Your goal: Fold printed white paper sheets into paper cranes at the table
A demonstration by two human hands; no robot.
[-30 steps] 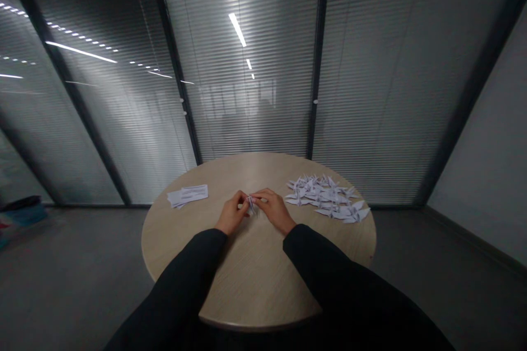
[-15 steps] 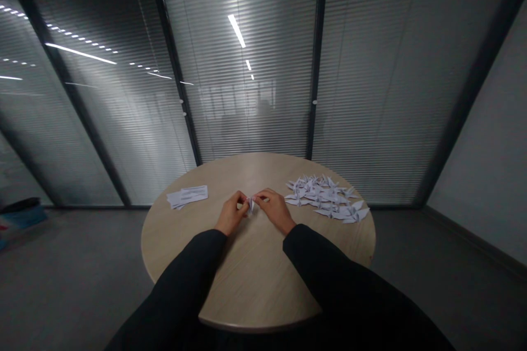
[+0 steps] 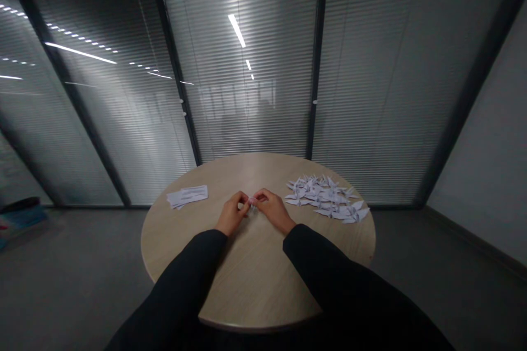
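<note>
The left hand [image 3: 233, 214] and right hand [image 3: 274, 209] clamped a small white folded paper [image 3: 251, 203], fingers together, at the centre of the round pale-wood table [image 3: 251, 279].

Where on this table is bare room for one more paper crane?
The round table is bare between the paper slips and left hand, and in front of the hands pinching a paper piece. Crowded: right of the right hand, where folded paper cranes lie packed.
</note>
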